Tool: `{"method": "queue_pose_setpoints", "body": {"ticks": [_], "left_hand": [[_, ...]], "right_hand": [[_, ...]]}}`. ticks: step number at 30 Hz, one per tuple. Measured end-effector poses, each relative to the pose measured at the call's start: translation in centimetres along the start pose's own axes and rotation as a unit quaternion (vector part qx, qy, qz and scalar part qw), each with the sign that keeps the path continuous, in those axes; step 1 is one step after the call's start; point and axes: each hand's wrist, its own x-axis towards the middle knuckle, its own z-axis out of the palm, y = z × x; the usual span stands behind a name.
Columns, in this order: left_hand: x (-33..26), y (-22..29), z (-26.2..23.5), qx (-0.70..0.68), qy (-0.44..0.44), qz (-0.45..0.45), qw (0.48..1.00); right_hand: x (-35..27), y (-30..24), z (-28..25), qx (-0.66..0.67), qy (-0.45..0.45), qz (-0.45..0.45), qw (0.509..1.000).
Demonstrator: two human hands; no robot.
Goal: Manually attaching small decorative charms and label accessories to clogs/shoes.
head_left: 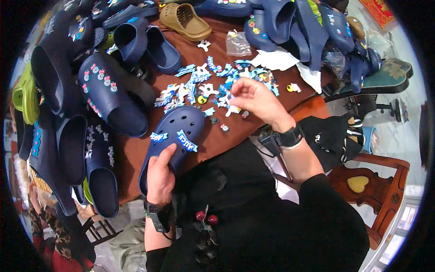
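Note:
A navy clog [183, 119] with round vent holes tilts over the table's near edge. Gripping its side is my left hand [161, 179], the thumb laid on top beside a blue-and-white banner-shaped shoe charm [186, 141]. A second banner charm [158, 137] sits farther left on the same clog. My right hand [258, 100] hovers at the near right side of a heap of loose shoe charms [199, 84]. Its fingers are loosely curled, with the thumb a little apart from them, and I see nothing held between them. White, blue and yellow pieces make up the heap.
Navy clogs with charms [106, 88] crowd the left and far sides. A brown clog [185, 21] lies at the far side of the brown tabletop [154, 93]. White paper [276, 59] and a clear bag [238, 43] lie beyond the heap. A wooden chair [380, 186] stands at right.

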Motion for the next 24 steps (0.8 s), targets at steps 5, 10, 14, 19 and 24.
{"method": "queue_pose_setpoints", "body": {"ticks": [5, 10, 14, 19, 24], "left_hand": [[-0.5, 0.3, 0.3, -0.005, -0.007, 0.006, 1.000], [-0.4, 0.1, -0.3, 0.006, -0.011, -0.001, 1.000], [-0.4, 0.1, -0.5, -0.002, -0.034, 0.002, 0.999], [-0.1, 0.6, 0.4, -0.029, -0.003, 0.011, 1.000], [-0.1, 0.1, 0.1, 0.074, 0.054, 0.043, 0.995]], "right_hand": [[-0.5, 2.2, 4.8, -0.105, -0.101, -0.044, 0.988], [-0.8, 2.4, 7.7, -0.129, -0.109, -0.006, 0.986], [-0.7, 2.6, 8.8, -0.129, -0.082, -0.007, 0.988], [-1.1, 1.9, 8.8, -0.081, -0.122, 0.008, 0.989], [-2.0, 3.1, 10.7, -0.054, -0.112, -0.010, 0.992]]}}
